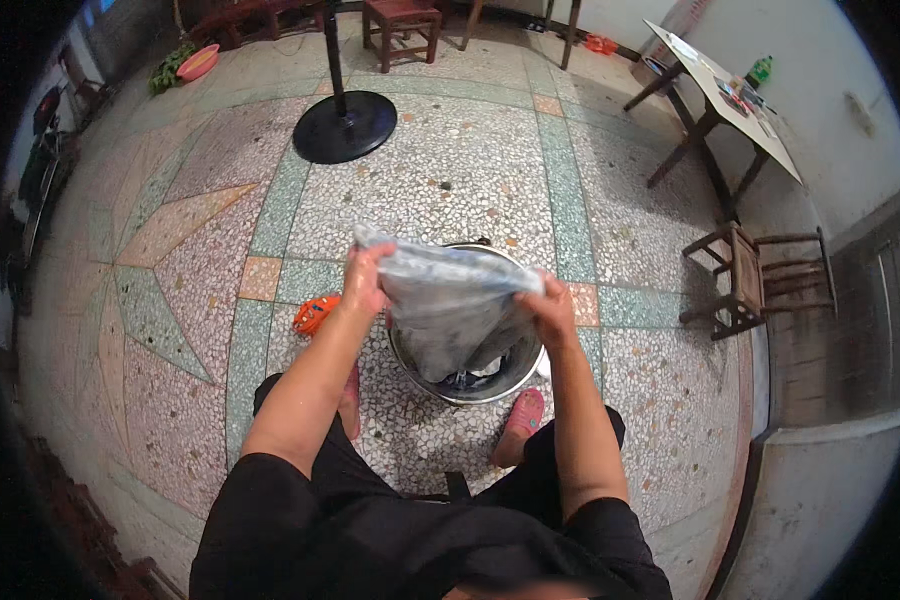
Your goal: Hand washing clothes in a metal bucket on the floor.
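Observation:
Between my two hands hangs a thin grey sheet (455, 305), blurred by motion, looking like a plastic bag or a cloth; I cannot tell which. My left hand (368, 277) is closed on its upper left corner. At the right edge, my right hand (550, 308) grips it with bent fingers. Directly below stands a round metal basin (457, 401) with a shiny rim, on the floor between my feet. The sheet's lower end dips inside the basin and covers most of its opening. Dark and whitish shapes show at the basin's near inside, too unclear to name.
An orange slotted shoe or basket (316, 314) lies left of the basin. A black round stand base (345, 127) is ahead. On the right are a small wooden chair (745, 280) and a table (715, 92) holding a green bottle (759, 71). A wooden stool (402, 30) stands farther back.

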`<state>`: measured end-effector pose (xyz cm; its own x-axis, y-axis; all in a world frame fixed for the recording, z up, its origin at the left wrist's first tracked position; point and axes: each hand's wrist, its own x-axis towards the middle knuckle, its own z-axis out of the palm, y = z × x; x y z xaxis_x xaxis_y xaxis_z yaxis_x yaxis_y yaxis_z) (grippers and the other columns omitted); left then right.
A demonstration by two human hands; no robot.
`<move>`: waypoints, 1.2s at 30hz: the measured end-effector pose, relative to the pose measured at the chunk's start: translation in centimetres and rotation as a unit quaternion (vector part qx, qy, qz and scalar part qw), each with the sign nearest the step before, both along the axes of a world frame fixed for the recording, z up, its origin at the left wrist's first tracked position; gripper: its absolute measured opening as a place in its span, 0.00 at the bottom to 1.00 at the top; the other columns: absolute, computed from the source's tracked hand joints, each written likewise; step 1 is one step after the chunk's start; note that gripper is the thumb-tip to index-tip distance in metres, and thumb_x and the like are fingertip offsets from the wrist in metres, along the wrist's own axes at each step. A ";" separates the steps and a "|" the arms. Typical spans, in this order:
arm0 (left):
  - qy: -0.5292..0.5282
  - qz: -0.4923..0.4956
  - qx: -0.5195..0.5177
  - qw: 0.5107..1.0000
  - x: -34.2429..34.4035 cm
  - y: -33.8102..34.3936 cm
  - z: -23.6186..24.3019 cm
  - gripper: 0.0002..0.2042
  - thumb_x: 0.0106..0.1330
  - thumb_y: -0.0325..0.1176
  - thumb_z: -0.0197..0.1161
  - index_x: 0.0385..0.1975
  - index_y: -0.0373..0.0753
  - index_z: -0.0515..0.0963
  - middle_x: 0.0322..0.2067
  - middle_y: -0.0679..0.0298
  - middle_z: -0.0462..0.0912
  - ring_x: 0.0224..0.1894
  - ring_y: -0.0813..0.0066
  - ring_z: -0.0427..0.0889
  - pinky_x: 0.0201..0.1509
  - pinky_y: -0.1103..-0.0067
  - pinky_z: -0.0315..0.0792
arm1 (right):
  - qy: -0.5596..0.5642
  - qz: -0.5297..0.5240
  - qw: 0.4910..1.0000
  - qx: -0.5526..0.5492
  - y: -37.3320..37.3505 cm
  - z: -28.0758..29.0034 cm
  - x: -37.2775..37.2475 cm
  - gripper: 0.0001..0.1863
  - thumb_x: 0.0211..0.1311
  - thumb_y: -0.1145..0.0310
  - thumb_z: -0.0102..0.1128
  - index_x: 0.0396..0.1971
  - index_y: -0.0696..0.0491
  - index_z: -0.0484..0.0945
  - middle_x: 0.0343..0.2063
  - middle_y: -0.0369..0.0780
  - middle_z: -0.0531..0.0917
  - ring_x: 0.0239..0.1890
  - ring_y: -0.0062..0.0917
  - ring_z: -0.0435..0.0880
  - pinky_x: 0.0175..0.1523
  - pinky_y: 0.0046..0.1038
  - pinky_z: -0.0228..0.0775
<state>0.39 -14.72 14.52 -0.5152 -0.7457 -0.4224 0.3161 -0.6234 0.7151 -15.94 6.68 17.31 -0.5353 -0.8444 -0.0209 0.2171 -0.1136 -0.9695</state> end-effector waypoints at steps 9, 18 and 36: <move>0.010 -0.231 0.184 0.955 -3.1 3.6 -11.3 0.20 0.58 0.53 0.49 0.23 0.42 0.74 0.16 0.64 0.74 0.20 0.68 0.75 0.24 0.73 0.70 | 0.437 -0.029 0.899 0.003 -3.4 -0.6 13.0 0.24 0.42 0.57 0.59 0.40 0.54 0.70 0.33 0.52 0.76 0.36 0.46 0.76 0.41 0.39 0.67; -0.013 -0.128 0.194 0.972 -5.5 10.7 -4.1 0.20 0.55 0.57 0.47 0.23 0.45 0.74 0.25 0.66 0.77 0.31 0.71 0.76 0.38 0.72 0.71 | 0.353 -0.216 0.899 0.140 -4.8 -5.1 6.5 0.13 0.45 0.59 0.55 0.14 0.53 0.70 0.17 0.49 0.75 0.21 0.46 0.74 0.26 0.39 0.67; 0.060 -0.199 0.256 0.944 -2.8 10.9 -4.3 0.14 0.60 0.48 0.48 0.25 0.45 0.71 0.23 0.68 0.75 0.26 0.73 0.76 0.34 0.74 0.73 | 0.337 -0.172 0.922 0.086 -4.3 -5.7 8.2 0.11 0.48 0.58 0.53 0.23 0.51 0.75 0.20 0.48 0.76 0.24 0.46 0.75 0.28 0.41 0.67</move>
<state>-2.46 -3.87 10.23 -0.7793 -0.1967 -0.5950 0.0435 -0.9642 0.2618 -7.77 2.34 11.60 -0.7115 -0.6370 0.2966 -0.4614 0.1051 -0.8810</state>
